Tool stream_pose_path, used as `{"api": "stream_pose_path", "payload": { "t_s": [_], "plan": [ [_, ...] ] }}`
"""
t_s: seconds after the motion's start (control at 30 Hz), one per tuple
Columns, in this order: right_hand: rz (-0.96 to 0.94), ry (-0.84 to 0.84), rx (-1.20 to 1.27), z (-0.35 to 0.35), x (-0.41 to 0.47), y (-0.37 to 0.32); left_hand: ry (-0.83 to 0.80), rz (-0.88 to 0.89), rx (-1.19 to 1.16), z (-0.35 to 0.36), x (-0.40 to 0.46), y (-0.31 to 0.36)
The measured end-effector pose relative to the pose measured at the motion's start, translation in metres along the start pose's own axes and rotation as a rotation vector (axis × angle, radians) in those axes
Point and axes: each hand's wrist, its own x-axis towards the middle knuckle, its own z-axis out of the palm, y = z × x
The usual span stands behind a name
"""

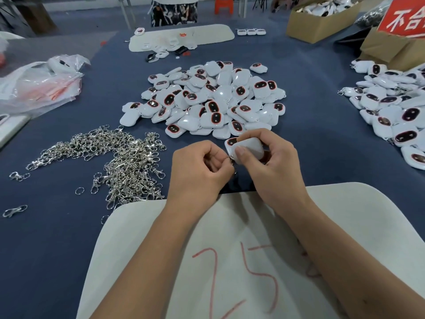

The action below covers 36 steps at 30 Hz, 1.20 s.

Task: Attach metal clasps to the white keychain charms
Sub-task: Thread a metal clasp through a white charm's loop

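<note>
In the head view, the person is sitting at a table covered with a dark blue cloth [310, 93], and both forearms are lying over a white board [345, 215] with the red number 25 written on it.

The right hand [273, 166] is holding one white charm [249, 149] just above the far edge of the board. Its thumb is pressing on the white back of the charm, and the other fingers are curling around the far side. The dark oval face of the charm is showing a little at the upper left corner.

The left hand [197, 171] is closing into a loose fist, and its thumb and first finger are pinching a small metal clasp [229, 157] right at the lower left corner of the charm. The clasp is touching the charm there, but it is too small to tell if the ring is already passing through the loop.

Behind the hands, a big pile of white charms [207, 100] is lying in the middle of the table. A second pile of charms [395, 104] is lying at the right edge. A heap of silver clasps [119, 162] is spreading on the cloth to the left of the left hand, with some single clasps apart from it.

A plastic bag [39, 84] is resting at the far left. Another white board [181, 38] is lying at the far side. Cardboard boxes [322, 21] are standing at the far right, one with a red sign [404, 19].
</note>
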Motion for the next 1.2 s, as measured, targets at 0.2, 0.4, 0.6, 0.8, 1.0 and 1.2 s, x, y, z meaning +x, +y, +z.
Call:
{"api": "stream_pose_path", "payload": {
  "t_s": [0.2,0.4,0.6,0.8,1.0,1.2],
  "plan": [
    [0.059,-0.046,0.073,-0.003,0.004,0.002,-0.021,0.039,-0.167,-0.002,-0.002,0.0],
    [0.099,-0.112,0.138,-0.005,0.005,0.005,-0.057,0.046,-0.252,0.0,-0.004,0.0],
    [0.115,0.026,0.162,-0.003,0.004,0.004,-0.06,0.014,-0.114,0.005,-0.001,-0.003],
    [0.115,0.421,0.169,-0.015,0.008,0.003,0.014,0.054,-0.026,0.051,0.016,0.024],
    [0.226,0.966,0.171,-0.063,0.026,0.011,-0.209,0.032,-0.149,0.134,0.047,0.061],
    [0.23,1.118,0.3,-0.091,0.035,0.018,-0.303,-0.083,-0.318,0.187,0.055,0.087]
  ]
}}
